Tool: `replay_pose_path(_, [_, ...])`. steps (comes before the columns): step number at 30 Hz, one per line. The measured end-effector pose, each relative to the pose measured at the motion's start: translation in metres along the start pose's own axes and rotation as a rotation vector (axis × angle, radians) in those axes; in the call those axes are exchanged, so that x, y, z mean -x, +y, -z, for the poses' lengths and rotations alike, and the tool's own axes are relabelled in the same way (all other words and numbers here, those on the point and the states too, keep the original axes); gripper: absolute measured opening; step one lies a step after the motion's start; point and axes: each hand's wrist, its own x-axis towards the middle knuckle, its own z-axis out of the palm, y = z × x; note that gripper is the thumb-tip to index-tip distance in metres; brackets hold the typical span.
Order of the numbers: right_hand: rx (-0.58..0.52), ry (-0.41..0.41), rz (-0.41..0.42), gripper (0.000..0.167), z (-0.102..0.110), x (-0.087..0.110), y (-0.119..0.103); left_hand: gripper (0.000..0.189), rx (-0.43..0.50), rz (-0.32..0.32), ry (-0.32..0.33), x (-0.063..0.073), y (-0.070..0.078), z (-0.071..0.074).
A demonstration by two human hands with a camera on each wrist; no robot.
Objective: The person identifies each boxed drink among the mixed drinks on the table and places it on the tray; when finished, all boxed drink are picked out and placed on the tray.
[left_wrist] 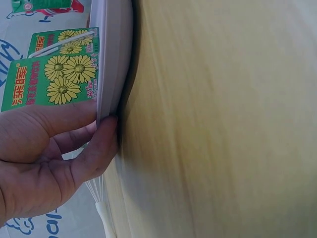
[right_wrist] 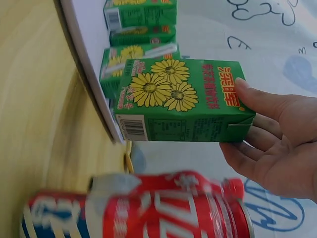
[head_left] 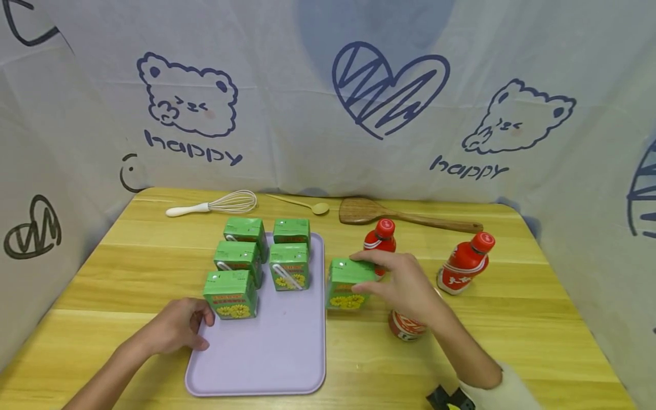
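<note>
My right hand (head_left: 402,285) holds a green drink carton (head_left: 351,283) by its top, thumb on one side and fingers on the other. The carton, printed with yellow flowers, is just right of the lilac tray (head_left: 277,364). My left hand (head_left: 179,326) pinches the left rim of that tray (left_wrist: 110,64), as the left wrist view shows. Several matching drink cartons (head_left: 230,294) stand on the tray in two columns, the left column reaching nearer to me. A white straw is stuck to the front of one carton (head_left: 289,266) in the right column.
Two red bottles (head_left: 463,265) and a red can (head_left: 406,326) stand right of the tray, the can partly behind my right hand. Along the back lie a whisk (head_left: 215,204), a yellow spoon (head_left: 318,208) and a wooden spatula (head_left: 361,210). A black object (head_left: 451,398) lies at the front edge.
</note>
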Motion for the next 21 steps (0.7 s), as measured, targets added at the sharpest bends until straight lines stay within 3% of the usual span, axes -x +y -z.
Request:
replay_pose_path(6, [-0.088, 0.005, 0.032, 0.044, -0.018, -0.005, -0.012, 0.036, 0.012, 0.008, 0.000, 0.001, 0.001, 0.000])
replay_pose_path(13, [-0.100, -0.013, 0.075, 0.045, -0.037, -0.013, -0.021, 0.036, 0.024, 0.021, -0.004, 0.001, 0.002, 0.000])
replay_pose_path(21, [-0.152, -0.075, 0.025, 0.043, -0.060, -0.022, -0.028, 0.036, 0.023, 0.028, -0.001, 0.001, 0.003, 0.001])
